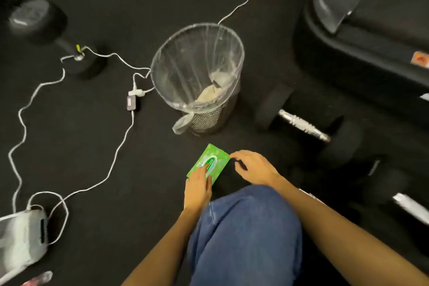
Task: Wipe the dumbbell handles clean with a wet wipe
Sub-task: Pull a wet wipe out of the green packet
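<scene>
Head view, wipe pack (210,162) under hands, bin (197,76), dumbbell (304,125) beyond

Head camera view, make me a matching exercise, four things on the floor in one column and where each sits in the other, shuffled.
Things:
1. green wipe pack
2. wire bin
3. chrome-handled dumbbell
4. white cable

Places:
A. right of the bin, beside the black bench
B. under the left hand, with the right hand at its corner
C. snaking across the floor left of the bin
D. centre, lined with a clear bag

Pairs: 1-B, 2-D, 3-A, 4-C
</scene>
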Motion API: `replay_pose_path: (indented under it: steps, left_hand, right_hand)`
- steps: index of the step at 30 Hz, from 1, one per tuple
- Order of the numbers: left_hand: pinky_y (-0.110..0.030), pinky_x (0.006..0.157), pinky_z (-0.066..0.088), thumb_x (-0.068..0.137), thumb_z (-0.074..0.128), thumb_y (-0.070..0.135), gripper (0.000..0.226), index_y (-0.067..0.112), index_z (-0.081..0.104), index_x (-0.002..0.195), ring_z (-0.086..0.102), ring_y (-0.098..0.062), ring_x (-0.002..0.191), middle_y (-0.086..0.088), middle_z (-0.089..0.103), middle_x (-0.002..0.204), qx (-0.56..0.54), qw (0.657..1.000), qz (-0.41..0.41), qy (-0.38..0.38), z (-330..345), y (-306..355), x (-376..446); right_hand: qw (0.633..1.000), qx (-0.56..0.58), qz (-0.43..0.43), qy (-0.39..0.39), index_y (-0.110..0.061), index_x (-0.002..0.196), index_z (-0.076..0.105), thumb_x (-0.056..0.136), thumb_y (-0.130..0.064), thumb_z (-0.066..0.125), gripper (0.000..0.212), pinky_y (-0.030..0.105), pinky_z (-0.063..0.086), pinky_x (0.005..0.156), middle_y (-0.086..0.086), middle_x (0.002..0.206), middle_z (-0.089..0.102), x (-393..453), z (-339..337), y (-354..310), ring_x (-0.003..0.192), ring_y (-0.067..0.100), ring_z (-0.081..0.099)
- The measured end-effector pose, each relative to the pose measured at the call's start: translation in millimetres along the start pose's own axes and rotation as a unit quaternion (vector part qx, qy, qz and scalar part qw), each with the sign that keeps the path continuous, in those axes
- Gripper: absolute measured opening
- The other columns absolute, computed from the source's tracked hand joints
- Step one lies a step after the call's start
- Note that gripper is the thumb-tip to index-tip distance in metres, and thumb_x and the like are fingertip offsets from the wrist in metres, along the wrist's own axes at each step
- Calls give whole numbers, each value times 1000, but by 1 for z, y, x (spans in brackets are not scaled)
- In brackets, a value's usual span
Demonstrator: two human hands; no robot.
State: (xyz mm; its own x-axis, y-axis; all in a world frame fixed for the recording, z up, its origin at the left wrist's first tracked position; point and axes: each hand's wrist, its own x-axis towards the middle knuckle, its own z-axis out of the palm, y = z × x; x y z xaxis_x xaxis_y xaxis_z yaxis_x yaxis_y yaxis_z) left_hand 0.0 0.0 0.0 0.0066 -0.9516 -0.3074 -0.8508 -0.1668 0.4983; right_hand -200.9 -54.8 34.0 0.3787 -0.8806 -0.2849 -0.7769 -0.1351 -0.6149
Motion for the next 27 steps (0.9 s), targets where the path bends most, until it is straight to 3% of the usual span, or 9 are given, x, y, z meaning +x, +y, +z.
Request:
replay_pose_path:
  steps: [3,5,8,12,16,19,23,25,27]
  left_hand:
    - [-31,93,38,94,62,13,39,2,55,131,57,-35,109,-18,59,125,-29,995,-5,91,42,-22,24]
    - [-41,86,48,87,70,6,42,-4,59,126,61,-42,100,-25,60,117,-48,990,-25,131,63,-29,39]
    - [-41,84,47,86,65,13,44,-3,61,126,57,-33,99,-25,58,114,-30,980,41,192,76,-37,40]
    - [-34,88,34,87,70,9,45,1,58,130,49,-30,101,-22,52,119,-45,986,32,158,72,-41,43]
    - [-17,90,24,89,70,12,47,8,55,133,32,-11,103,-6,44,120,-87,988,44,122,60,-42,47]
    - [-8,88,26,85,75,14,45,18,56,125,34,-8,99,6,40,115,-126,982,67,126,55,-49,47]
    - [-30,86,44,79,65,-8,36,22,56,99,52,-18,102,5,48,110,-181,970,91,136,48,-58,43]
    - [-30,85,44,69,50,-21,43,13,58,92,55,-21,100,-1,50,107,-198,960,121,156,45,-65,39]
    - [-25,86,42,65,47,-27,45,9,58,90,55,-23,101,-5,50,106,-198,957,139,160,44,-72,38]
  right_hand:
    - [1000,24,-8,19,-13,127,62,95,-15,54,33,34,48,96,5,124,62,31,50,16,114,21,58]
    - [1000,16,-22,3,-14,130,60,95,-15,54,35,35,45,100,5,129,56,49,73,21,122,19,51]
    - [1000,6,-19,8,-14,138,52,97,-18,55,42,36,45,101,5,133,45,65,91,25,124,17,45]
    - [999,17,27,31,-11,133,55,95,-20,59,39,37,48,97,6,128,46,72,99,14,119,19,49]
    - [991,101,64,65,-11,106,65,91,-15,64,16,43,53,87,7,111,53,77,101,11,98,23,61]
    - [984,161,36,71,-12,94,68,87,-10,66,7,41,55,84,6,101,62,79,102,11,92,20,64]
    - [966,257,26,10,-21,85,76,75,-29,78,13,26,53,85,-4,93,73,73,99,11,91,10,67]
    - [960,274,49,19,-17,92,78,78,-28,77,18,19,53,81,-2,93,76,74,99,14,89,9,69]
    - [970,233,51,52,-14,96,78,83,-19,73,15,24,55,79,0,94,75,78,99,16,86,10,69]
